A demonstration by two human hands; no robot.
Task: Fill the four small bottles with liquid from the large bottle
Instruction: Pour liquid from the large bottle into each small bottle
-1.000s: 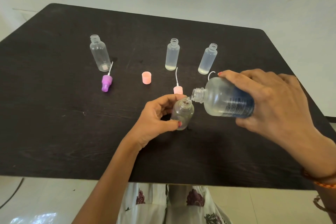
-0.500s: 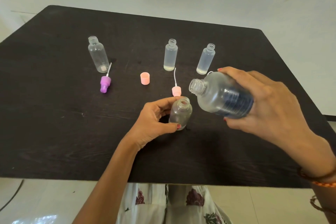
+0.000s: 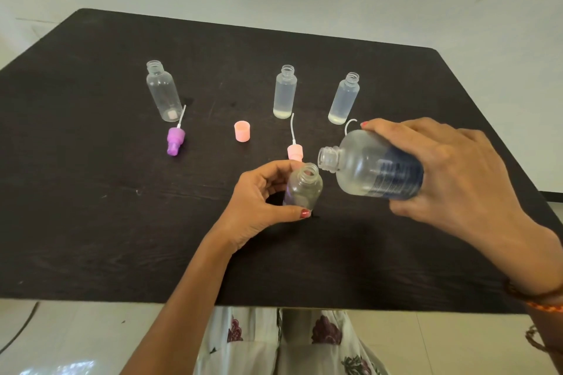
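Left hand holds small bottle | right hand holds large bottle tilted

Arms: both bare to the frame edge, with no sleeves in view.
Left hand: thumbnail painted a dark red; no ring or band visible on the wrist.
Right hand: one fingertip shows a red-painted nail.
Wrist threads: dark brown cords wound around the right wrist, with an orange braided band just below them.
Bangle: a thin dark loop further up the right forearm, cut off at the frame edge.
Garment: white cloth printed with maroon flowers and dark green leaves, seen below the table's near edge.
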